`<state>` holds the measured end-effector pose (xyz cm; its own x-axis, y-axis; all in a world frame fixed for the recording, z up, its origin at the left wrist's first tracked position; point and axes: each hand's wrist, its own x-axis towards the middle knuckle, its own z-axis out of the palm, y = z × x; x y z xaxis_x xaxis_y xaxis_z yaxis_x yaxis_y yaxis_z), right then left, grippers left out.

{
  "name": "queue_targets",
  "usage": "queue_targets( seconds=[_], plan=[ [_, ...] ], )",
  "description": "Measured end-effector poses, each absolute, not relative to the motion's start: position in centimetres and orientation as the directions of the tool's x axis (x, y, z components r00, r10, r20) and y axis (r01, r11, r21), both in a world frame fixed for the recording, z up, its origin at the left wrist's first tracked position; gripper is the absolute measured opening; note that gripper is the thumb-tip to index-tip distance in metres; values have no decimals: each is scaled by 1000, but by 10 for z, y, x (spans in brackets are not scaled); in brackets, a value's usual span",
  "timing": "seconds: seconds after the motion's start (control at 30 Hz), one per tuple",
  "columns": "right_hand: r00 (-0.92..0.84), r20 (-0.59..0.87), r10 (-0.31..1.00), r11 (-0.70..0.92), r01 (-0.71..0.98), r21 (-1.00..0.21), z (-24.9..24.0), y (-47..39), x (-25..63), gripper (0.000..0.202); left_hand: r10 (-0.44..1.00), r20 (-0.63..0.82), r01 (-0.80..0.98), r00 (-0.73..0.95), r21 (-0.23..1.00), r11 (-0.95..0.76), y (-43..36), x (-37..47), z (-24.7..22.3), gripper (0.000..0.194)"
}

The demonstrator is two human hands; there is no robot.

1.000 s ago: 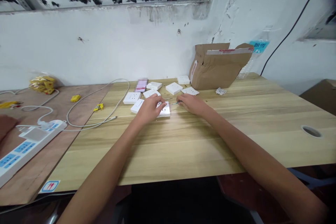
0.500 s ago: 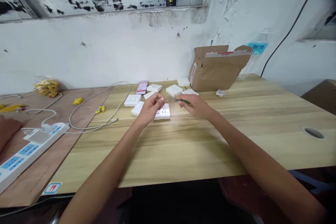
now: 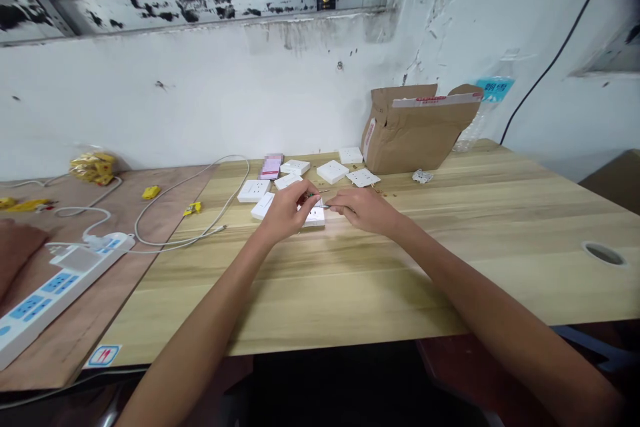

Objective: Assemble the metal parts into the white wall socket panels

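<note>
Low over the wooden table (image 3: 345, 287), my left hand (image 3: 287, 212) is closed in a pinch, with a sliver of green handle showing at its fingertips. A thin metal shaft (image 3: 324, 191) sticks out rightward from there; it looks like a slim screwdriver. Facing it, my right hand (image 3: 367, 209) has its fingers pressed together on a thin grey rod (image 3: 325, 206), whose far end is partly hidden. Beneath my left fingers lies a white wall socket (image 3: 315, 217), partly covered. More white sockets (image 3: 254, 191) lie around and behind my hands.
A torn cardboard box (image 3: 420, 137) stands against the wall, a plastic bottle (image 3: 470, 130) behind it. A purple packet (image 3: 271, 166) lies at the back. Leftward are a looped white cable (image 3: 187, 243), a power strip (image 3: 70, 283) and yellow pieces (image 3: 151, 192). A cable hole (image 3: 605, 253) is at right.
The green handle showed in my right hand before; green now shows at my left fingertips. My right hand has turned and dropped slightly, gripping a thin grey rod.
</note>
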<state>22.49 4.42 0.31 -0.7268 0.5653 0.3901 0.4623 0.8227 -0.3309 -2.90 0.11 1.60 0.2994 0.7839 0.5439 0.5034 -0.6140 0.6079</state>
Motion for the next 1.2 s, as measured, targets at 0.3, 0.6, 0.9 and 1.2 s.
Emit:
queue_targets(
  seconds=[0.3,0.6,0.9,1.2],
  plan=[
    [-716,477,509,847,318,-427,14,34,222,34,892,311,157,327,913,-376,14,-38,5,39],
    [-565,465,682,718,638,-278,5,41,224,33,744,598,626,299,466,-625,-3,-16,1,31],
    [-761,419,496,860,363,-360,13,41,231,42,864,351,316,360,826,-467,5,-33,15,30],
    [-528,486,696,717,500,-485,13,37,220,31,930,325,94,173,934,-344,8,-16,-4,35]
  ],
)
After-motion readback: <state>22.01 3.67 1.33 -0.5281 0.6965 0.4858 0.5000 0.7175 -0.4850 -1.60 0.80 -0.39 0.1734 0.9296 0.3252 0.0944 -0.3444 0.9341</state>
